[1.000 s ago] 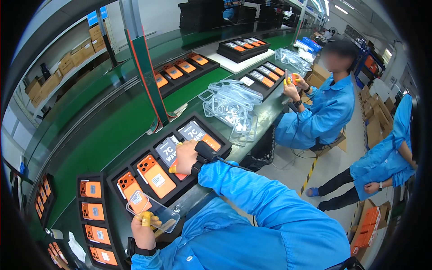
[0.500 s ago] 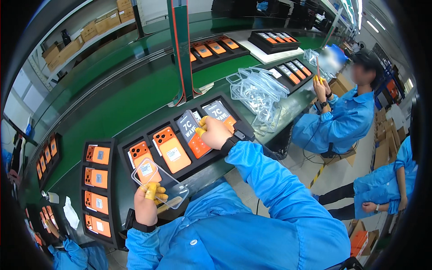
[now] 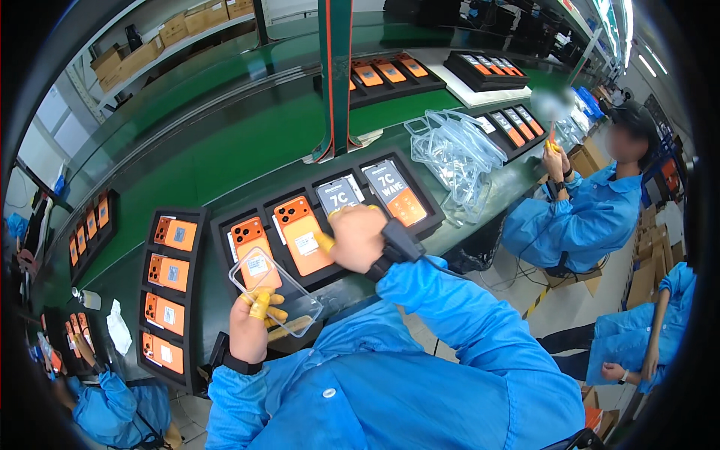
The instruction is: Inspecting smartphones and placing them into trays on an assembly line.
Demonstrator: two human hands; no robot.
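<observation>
Clear phone case [image 3: 274, 289] pinched at its near end by left hand [image 3: 251, 326] fingers (yellow-tipped), long axis slanting away up-left over black tray [image 3: 225, 225] on green desk [image 3: 187, 165], right hand [image 3: 356, 238] curled loosely on orange phone [image 3: 304, 234].

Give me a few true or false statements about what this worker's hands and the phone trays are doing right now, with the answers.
1. The left hand holds a clear phone case. True.
2. The right hand rests on the pile of clear cases. False: it is over the black tray in front, at the orange phones.
3. The tray in front holds only orange-backed phones. False: two phones lie screen up.
4. The conveyor belt is green. True.
5. The right wrist is bare. False: it wears a black wrist strap.
</observation>
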